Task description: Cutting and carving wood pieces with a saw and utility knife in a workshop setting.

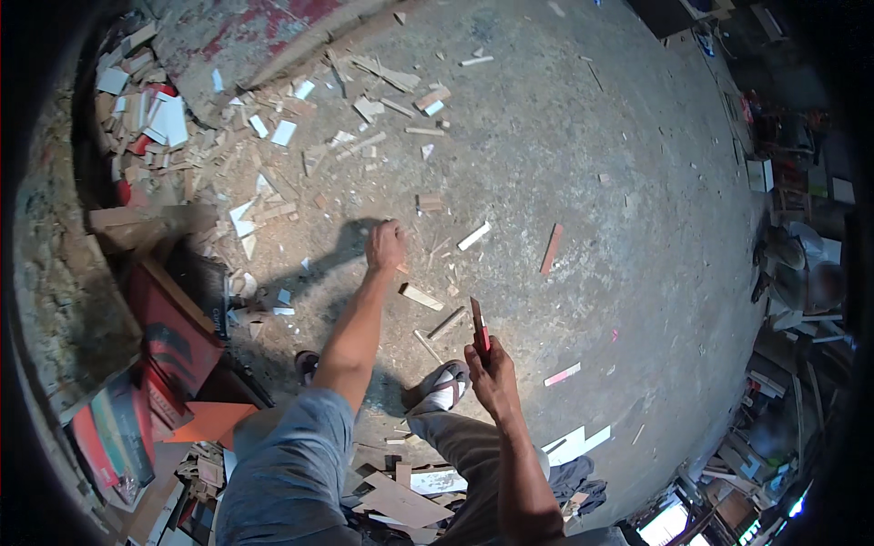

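Observation:
My right hand (492,375) is closed round the red handle of a utility knife (480,326), its dark blade extended and pointing away from me. My left hand (386,244) is stretched out ahead over the littered floor, its fingers curled closed. Whatever they may hold is hidden from view. A short wood block (421,297) lies on the floor just nearer than the left hand. Close by are a white strip (473,237) and a small brown block (429,202). Between my two hands, by my sandalled foot (448,386), rests a thin wooden stick (447,323).
A heap of wood and white board offcuts (146,118) fills the far left corner. Red boxes (173,318) and an orange panel (209,424) stand at the left. A reddish strip (551,248) lies to the right. People sit amid clutter along the right edge.

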A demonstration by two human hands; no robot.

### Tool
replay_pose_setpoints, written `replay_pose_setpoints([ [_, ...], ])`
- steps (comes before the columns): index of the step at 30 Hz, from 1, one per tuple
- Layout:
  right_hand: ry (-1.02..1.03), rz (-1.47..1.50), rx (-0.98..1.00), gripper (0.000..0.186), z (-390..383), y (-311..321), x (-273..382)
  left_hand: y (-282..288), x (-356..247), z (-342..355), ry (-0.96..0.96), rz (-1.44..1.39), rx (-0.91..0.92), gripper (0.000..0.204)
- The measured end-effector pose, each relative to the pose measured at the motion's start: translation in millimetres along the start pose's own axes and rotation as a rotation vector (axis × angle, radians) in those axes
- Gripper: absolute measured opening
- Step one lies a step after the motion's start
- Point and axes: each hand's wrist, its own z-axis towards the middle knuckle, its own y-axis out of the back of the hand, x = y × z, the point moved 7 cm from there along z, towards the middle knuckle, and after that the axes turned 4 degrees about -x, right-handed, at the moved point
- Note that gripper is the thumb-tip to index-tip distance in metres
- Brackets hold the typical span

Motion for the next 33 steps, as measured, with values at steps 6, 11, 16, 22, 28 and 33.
replay_pose_setpoints([
  [6,0.13,0.106,-0.02,0.026,-9,-12,-60,123,-53,-66,0.401,-0.972,0.052,0.012],
  [11,-0.016,0.402,0.128,0.023,-114,-29,-4,325,-112,-147,0.476,-1.163,0.057,0.015],
  [16,0.229,0.477,0.233,0.014,-231,-20,251,487,-156,-219,0.498,-1.747,-0.022,0.032],
  [22,0.573,0.372,0.374,0.022,-373,-33,455,667,-204,-269,0.224,-2.131,-0.008,0.047],
  [28,0.855,0.142,0.481,0.019,-491,-77,525,791,-194,-318,-0.041,-2.072,-0.151,0.04],
  [33,1.194,0.054,0.486,0.012,-568,-114,563,846,-168,-350,-0.025,-2.083,-0.307,0.021],
])
